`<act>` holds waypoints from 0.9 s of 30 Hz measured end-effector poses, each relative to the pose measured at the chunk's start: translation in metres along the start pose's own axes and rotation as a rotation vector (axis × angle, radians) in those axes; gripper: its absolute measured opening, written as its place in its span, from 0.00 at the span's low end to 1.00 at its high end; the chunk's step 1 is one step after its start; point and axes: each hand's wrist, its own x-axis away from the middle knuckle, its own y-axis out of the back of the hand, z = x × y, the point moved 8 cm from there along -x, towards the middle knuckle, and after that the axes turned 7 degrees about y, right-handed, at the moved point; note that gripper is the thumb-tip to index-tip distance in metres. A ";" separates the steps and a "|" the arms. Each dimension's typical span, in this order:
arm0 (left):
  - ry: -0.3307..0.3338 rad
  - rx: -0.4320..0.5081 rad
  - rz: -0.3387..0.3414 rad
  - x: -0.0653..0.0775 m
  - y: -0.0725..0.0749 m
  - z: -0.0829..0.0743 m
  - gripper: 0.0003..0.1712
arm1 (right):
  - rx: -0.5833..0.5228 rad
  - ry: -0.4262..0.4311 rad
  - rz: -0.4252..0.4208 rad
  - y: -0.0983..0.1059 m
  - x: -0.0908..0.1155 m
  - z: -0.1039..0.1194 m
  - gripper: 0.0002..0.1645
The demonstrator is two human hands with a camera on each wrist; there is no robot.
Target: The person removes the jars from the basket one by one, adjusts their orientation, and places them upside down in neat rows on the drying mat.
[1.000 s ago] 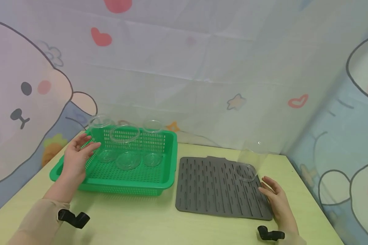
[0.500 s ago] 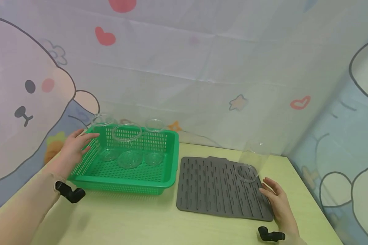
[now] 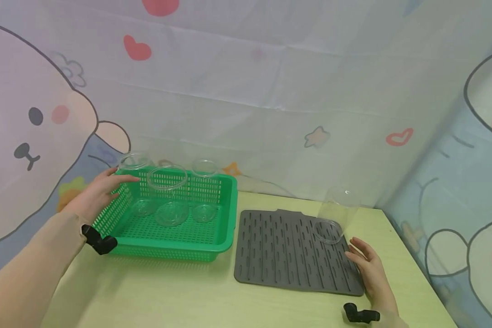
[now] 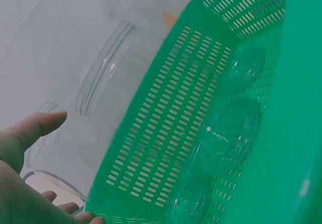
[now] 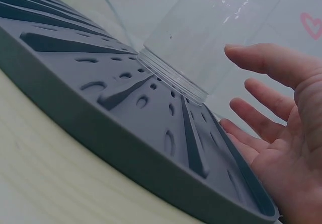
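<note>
Three clear jars stand upright in a green perforated basket (image 3: 168, 248), mouths above its back wall: a left jar (image 3: 134, 160), a middle jar (image 3: 167, 177) and a right jar (image 3: 205, 167). My left hand (image 3: 97, 191) reaches over the basket's left side beside the left jar, fingers spread; in the left wrist view its thumb (image 4: 43, 126) extends near that jar's rim. Whether it touches the jar, I cannot tell. Another clear jar (image 5: 211, 38) sits mouth down on the grey ridged mat (image 3: 287, 255). Beside it, by the mat's right edge, my right hand (image 3: 371, 269) is relaxed, apart from the jar.
A pale yellow-green table (image 3: 180, 291) bears the basket on the left and the mat on the right. Printed cloth (image 3: 246, 91) with cartoon animals hangs right behind the table. Black camera mounts (image 3: 98, 240) are strapped to both wrists.
My left hand has moved a little up and back along the basket's left side, its fingers now pointing toward the left jar. The right hand and all the jars stay put.
</note>
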 end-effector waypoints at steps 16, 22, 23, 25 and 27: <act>-0.075 -0.158 0.018 -0.013 0.000 0.000 0.58 | -0.025 0.063 -0.004 -0.002 0.002 0.003 0.43; -0.108 -0.129 -0.042 -0.011 0.007 0.003 0.60 | 0.021 0.024 0.009 -0.003 0.000 0.003 0.44; -0.116 -0.116 -0.051 -0.010 0.008 0.002 0.61 | 0.025 0.013 0.007 -0.003 0.000 0.003 0.44; -0.129 -0.093 -0.070 -0.010 0.008 0.001 0.62 | 0.033 -0.002 0.002 -0.001 0.000 0.003 0.44; -0.139 -0.071 -0.089 -0.010 0.007 0.001 0.62 | 0.040 -0.012 -0.002 0.000 0.001 0.002 0.44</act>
